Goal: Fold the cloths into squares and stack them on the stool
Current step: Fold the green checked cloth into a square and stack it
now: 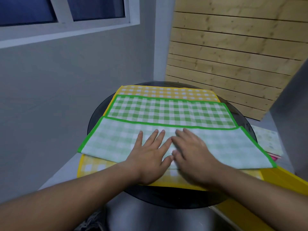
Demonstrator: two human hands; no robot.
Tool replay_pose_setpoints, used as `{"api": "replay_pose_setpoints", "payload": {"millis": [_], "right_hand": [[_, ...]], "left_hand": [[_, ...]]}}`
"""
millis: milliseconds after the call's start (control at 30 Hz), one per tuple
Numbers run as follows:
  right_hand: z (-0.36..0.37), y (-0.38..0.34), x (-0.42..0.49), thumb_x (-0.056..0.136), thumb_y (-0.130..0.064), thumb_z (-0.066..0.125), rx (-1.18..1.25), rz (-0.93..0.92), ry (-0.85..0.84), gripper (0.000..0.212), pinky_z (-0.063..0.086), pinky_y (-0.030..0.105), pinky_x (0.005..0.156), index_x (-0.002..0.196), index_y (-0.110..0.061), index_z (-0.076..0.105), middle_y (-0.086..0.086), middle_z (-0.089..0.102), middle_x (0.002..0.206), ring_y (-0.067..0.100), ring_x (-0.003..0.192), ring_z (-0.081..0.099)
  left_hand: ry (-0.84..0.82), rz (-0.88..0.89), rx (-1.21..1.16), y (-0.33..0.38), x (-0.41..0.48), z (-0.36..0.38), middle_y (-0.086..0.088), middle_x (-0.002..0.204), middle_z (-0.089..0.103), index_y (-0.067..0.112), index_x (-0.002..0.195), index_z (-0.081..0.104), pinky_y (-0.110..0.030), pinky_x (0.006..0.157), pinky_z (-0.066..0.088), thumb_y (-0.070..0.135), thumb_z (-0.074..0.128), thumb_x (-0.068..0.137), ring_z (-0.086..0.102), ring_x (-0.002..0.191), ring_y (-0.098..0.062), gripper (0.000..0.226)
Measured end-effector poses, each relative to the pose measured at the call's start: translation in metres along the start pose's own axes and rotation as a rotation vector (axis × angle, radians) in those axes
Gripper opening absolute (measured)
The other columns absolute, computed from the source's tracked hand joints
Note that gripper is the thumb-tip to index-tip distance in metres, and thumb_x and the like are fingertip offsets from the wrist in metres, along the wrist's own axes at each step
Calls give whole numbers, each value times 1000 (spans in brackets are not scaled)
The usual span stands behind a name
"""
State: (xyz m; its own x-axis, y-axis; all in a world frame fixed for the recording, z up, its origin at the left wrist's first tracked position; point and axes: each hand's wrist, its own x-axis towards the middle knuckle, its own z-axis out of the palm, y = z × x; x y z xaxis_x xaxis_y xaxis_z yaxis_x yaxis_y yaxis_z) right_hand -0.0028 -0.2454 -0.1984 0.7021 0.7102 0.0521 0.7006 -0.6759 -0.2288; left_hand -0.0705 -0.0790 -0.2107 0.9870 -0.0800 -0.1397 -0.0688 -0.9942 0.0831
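A green checked cloth (170, 112) with a bright green border lies across the round dark stool top (96, 117). Its near part is folded over, so the pale underside faces up. Under it lies a yellow checked cloth (166, 90), showing at the far edge and along the near edge. My left hand (150, 154) and my right hand (195, 155) press flat, side by side, on the middle of the folded pale flap, fingers spread. The right hand is slightly blurred.
A pale patterned cloth (268, 140) with a pink edge beneath it lies at the right, beside the stool. A yellow strip (286, 180) runs along the lower right. A grey wall with a window stands to the left, wooden slats behind.
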Motion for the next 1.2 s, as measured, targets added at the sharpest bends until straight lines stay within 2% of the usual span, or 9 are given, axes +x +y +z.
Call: {"api": "replay_pose_setpoints", "payload": {"millis": [100, 233, 467, 567, 733, 833, 933, 1067, 1200], "right_hand": [[12, -1, -15, 95, -45, 1, -68, -4, -103, 69, -3, 35, 123, 156, -16, 10, 1, 0, 166, 18, 153, -7], [13, 2, -16, 82, -54, -13, -114, -12, -142, 84, -9, 34, 122, 157, -18, -2, -3, -11, 165, 13, 151, -17], [4, 0, -15, 104, -41, 11, -109, 22, -234, 59, -11, 37, 122, 157, -20, -8, -5, -19, 163, 11, 149, -22], [5, 1, -15, 104, -41, 11, -106, 23, -239, 59, -11, 37, 123, 157, -20, -8, -5, -19, 163, 11, 149, -21], [7, 0, -15, 104, -42, 11, -96, 31, -233, 60, -10, 38, 123, 157, -20, -8, -4, -19, 163, 11, 149, -21], [6, -2, -15, 105, -41, 11, -96, 40, -233, 60, -10, 39, 123, 157, -19, -7, -3, -18, 164, 12, 149, -20], [6, -3, -15, 105, -41, 13, -107, 45, -220, 60, -9, 39, 123, 157, -18, -5, -2, -15, 164, 14, 150, -17], [9, -1, -14, 105, -40, 14, -98, 44, -194, 61, -9, 39, 123, 157, -15, -5, -1, -12, 165, 14, 151, -15], [7, 0, -17, 105, -41, 16, -105, 29, -184, 62, -9, 38, 123, 157, -13, -1, 1, -11, 165, 15, 151, -14]], "left_hand": [[3, -19, -24, 0, -1, -1, 3, 165, -19, 22, 158, -6, -56, 119, -12, 50, 12, 103, -24, 150, -13, 65], [-16, -105, -56, -2, -5, -3, 2, 165, -21, 19, 158, -9, -59, 117, -13, 57, 11, 100, -25, 149, -14, 72], [25, -401, -93, -77, -39, -5, 4, 164, -19, 21, 158, -10, -55, 119, -15, 73, 7, 92, -22, 150, -17, 86], [77, -419, -84, -93, -50, -3, 0, 166, -13, 18, 159, -5, -48, 122, -11, 71, 7, 93, -17, 152, -20, 85], [6, -432, -13, -89, -45, -9, -9, 166, -11, 14, 158, -5, -54, 120, -13, 62, 7, 97, -16, 152, -29, 79], [62, -285, 34, -59, -24, -23, -16, 166, 1, 12, 156, 14, -54, 121, -10, 39, 18, 101, -8, 153, -33, 62], [142, -29, -151, -15, 6, -21, -15, 165, 13, 10, 148, 32, -45, 124, 0, 23, 25, 102, 2, 154, -28, 48], [121, 16, -206, 10, 23, -4, -9, 167, 8, 16, 157, 18, -39, 125, -2, 21, 23, 104, -1, 154, -22, 54], [92, -25, -127, 10, 20, -1, -3, 167, -2, 18, 159, 6, -39, 124, -5, 39, 15, 106, -8, 154, -19, 58]]}}
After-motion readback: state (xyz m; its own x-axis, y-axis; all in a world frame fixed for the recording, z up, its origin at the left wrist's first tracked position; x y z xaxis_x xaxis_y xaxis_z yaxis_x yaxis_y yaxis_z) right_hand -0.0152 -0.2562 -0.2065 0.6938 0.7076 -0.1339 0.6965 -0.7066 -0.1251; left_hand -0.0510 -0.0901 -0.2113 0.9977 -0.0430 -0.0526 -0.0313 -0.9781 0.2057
